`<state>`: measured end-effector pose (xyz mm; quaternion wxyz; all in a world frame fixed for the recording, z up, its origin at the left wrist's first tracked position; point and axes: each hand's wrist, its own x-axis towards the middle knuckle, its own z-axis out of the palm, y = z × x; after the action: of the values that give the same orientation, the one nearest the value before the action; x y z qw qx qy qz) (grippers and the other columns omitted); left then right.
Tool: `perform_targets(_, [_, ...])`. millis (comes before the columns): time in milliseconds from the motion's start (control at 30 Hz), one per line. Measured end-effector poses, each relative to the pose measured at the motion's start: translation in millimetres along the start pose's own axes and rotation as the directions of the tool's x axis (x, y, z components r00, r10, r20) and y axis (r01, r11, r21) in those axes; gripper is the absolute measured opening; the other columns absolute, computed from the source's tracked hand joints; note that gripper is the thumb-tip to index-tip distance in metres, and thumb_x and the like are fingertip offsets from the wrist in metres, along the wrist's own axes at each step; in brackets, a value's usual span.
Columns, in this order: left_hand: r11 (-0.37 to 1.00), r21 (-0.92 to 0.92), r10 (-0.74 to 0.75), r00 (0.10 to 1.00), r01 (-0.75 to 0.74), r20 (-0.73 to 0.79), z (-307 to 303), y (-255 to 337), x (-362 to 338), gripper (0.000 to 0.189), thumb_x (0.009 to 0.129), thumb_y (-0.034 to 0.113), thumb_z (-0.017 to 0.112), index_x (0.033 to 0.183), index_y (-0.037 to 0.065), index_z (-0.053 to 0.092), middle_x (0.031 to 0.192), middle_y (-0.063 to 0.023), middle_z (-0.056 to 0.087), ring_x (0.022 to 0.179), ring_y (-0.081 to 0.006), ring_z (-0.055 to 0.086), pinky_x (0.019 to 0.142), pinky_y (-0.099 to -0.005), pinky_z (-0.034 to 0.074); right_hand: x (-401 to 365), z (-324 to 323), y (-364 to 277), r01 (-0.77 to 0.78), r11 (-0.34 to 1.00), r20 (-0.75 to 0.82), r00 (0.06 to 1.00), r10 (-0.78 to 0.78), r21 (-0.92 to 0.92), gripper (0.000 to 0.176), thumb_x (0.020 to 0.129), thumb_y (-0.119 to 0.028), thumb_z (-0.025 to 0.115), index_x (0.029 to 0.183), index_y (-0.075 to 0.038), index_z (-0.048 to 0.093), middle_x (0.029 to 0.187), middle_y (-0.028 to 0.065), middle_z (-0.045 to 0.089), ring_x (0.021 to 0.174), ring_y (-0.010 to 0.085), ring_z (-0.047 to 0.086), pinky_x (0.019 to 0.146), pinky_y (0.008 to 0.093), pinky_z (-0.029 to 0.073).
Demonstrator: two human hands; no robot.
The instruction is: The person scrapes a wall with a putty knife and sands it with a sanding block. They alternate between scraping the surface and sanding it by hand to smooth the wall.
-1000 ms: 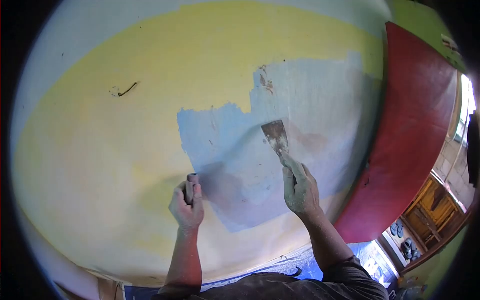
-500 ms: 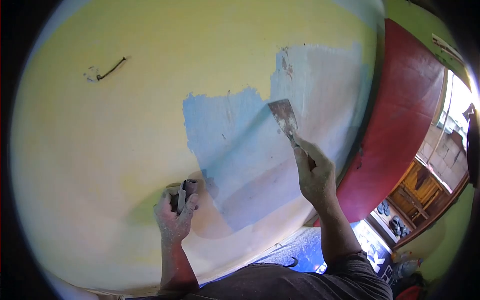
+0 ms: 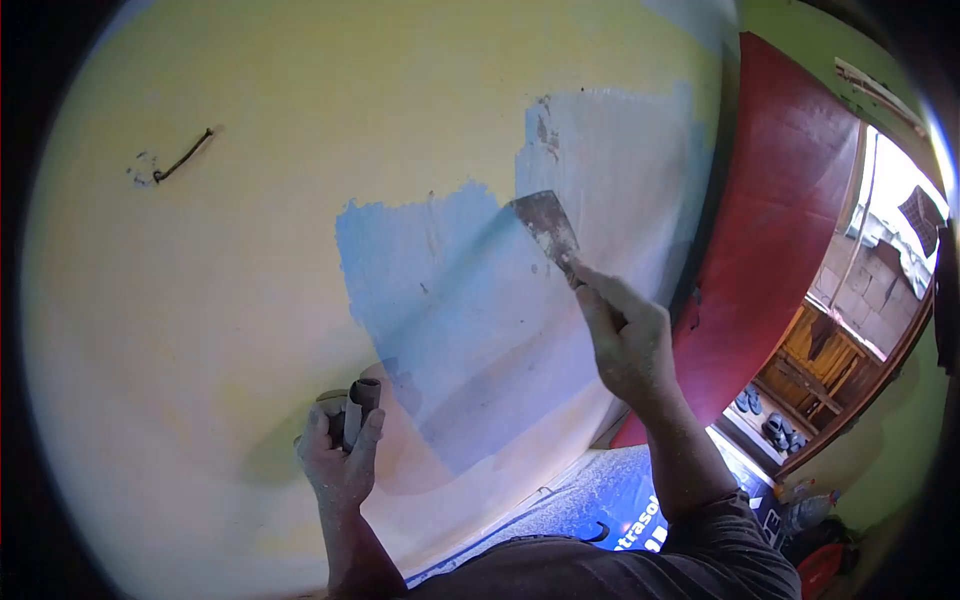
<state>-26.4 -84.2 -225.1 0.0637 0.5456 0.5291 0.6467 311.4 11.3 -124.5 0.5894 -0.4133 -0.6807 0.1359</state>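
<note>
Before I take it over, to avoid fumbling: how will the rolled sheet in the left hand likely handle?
The rolled sheet looks thin at its open end, so it's probably light and bendy. Its curled shape suggests it may roll or spring open if the left hand lets go.

A lettered blue floor sheet point(image 3: 632, 492) lies spread; pale dust point(image 3: 585, 477) speckles it.

Stained scraper point(image 3: 547, 226) tilted up-left; rolled grey sheet point(image 3: 362, 402) near upright
</note>
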Motion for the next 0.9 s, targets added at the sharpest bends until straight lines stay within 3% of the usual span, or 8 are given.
perform_targets(133, [1.0, 0.025, -0.009, 1.0, 0.009, 0.017, -4.4, -3.7, -2.6, 0.034, 0.1, 0.02, 0.093, 0.113, 0.001, 0.068, 0.089, -0.0064, 0.076, 0.069, -0.0107, 0.071, 0.06, -0.0271, 0.056, -6.5, 16.6, 22.2, 0.237, 0.969, -0.074, 0.967, -0.242, -0.064, 0.027, 0.112, -0.011, 0.072, 0.136, 0.0, 0.079, 0.108, 0.0239, 0.084, 0.098, 0.0276, 0.085, 0.084, 0.0377, 0.063])
perform_targets(267, [0.999, -0.042, -0.031, 0.999, 0.032, 0.012, -2.7, 5.6, -1.2, 0.033, 0.099, 0.019, 0.094, 0.111, 0.002, 0.069, 0.085, -0.0047, 0.075, 0.068, -0.0101, 0.069, 0.063, -0.0268, 0.055, 19.1, 12.2, 0.5, 0.062, 0.997, -0.042, 0.997, -0.06, 0.047, 0.026, 0.112, -0.01, 0.071, 0.134, 0.0, 0.078, 0.108, 0.0256, 0.082, 0.092, 0.0305, 0.085, 0.081, 0.0389, 0.063])
perform_targets(333, [0.996, -0.059, -0.07, 0.998, 0.069, -0.011, -1.9, 8.9, -2.6, 0.03, 0.097, 0.017, 0.094, 0.106, 0.003, 0.07, 0.078, -0.0018, 0.072, 0.068, -0.0088, 0.065, 0.068, -0.0275, 0.055, 9.9, 8.6, 4.4, 0.12, 0.993, -0.047, 0.992, -0.12, 0.0, 0.026, 0.112, -0.01, 0.071, 0.134, 0.0, 0.078, 0.108, 0.0251, 0.083, 0.092, 0.0302, 0.084, 0.081, 0.0385, 0.062])
perform_targets(467, [0.998, 0.047, -0.037, 0.999, 0.035, 0.025, -4.8, 0.5, -3.3, 0.034, 0.097, 0.021, 0.095, 0.11, 0.002, 0.07, 0.081, -0.0029, 0.072, 0.069, -0.0091, 0.067, 0.066, -0.027, 0.055, -7.3, 19.9, 24.6, 0.222, 0.973, -0.069, 0.972, -0.227, -0.066, 0.026, 0.112, -0.01, 0.071, 0.135, -0.001, 0.078, 0.11, 0.025, 0.083, 0.097, 0.0316, 0.085, 0.083, 0.0391, 0.063])
perform_targets(567, [0.995, 0.099, 0.007, 0.998, -0.013, 0.062, -7.7, -3.9, -2.6, 0.036, 0.098, 0.021, 0.094, 0.116, 0.0, 0.07, 0.087, -0.0049, 0.075, 0.07, -0.01, 0.069, 0.063, -0.0267, 0.055, 6.6, 6.5, 4.5, 0.023, 1.0, 0.0, 1.0, -0.023, 0.004, 0.027, 0.112, -0.011, 0.071, 0.136, -0.001, 0.078, 0.111, 0.0259, 0.083, 0.104, 0.0357, 0.085, 0.087, 0.0412, 0.064])
perform_targets(767, [0.983, 0.169, 0.061, 0.993, -0.077, 0.097, -9.3, -7.1, -2.4, 0.035, 0.098, 0.022, 0.094, 0.113, 0.0, 0.071, 0.087, -0.0029, 0.074, 0.075, -0.0103, 0.069, 0.069, -0.0288, 0.057, -7.4, 15.3, 24.0, 0.245, 0.967, -0.081, 0.965, -0.25, -0.067, 0.027, 0.112, -0.013, 0.072, 0.136, -0.002, 0.078, 0.105, 0.0269, 0.081, 0.091, 0.0393, 0.082, 0.079, 0.0445, 0.062])
perform_targets(833, [0.975, 0.212, 0.045, 0.994, -0.065, 0.099, -9.4, -5.8, -3.5, 0.034, 0.098, 0.021, 0.094, 0.113, 0.0, 0.072, 0.087, -0.0024, 0.074, 0.076, -0.0105, 0.069, 0.071, -0.0292, 0.057, 5.2, 12.9, 12.1, 0.189, 0.979, -0.07, 0.979, -0.194, -0.073, 0.027, 0.112, -0.013, 0.072, 0.135, -0.002, 0.078, 0.104, 0.0274, 0.08, 0.089, 0.0403, 0.082, 0.077, 0.0457, 0.061])
perform_targets(900, [0.993, 0.113, 0.015, 0.996, -0.025, 0.089, -4.7, -1.6, -4.0, 0.033, 0.095, 0.019, 0.095, 0.112, 0.001, 0.072, 0.087, -0.0023, 0.074, 0.075, -0.0102, 0.067, 0.071, -0.0295, 0.056, 13.1, 6.5, 1.4, 0.142, 0.988, -0.065, 0.987, -0.147, -0.067, 0.026, 0.111, -0.012, 0.072, 0.134, -0.002, 0.078, 0.104, 0.0279, 0.079, 0.087, 0.0409, 0.081, 0.075, 0.0465, 0.06])
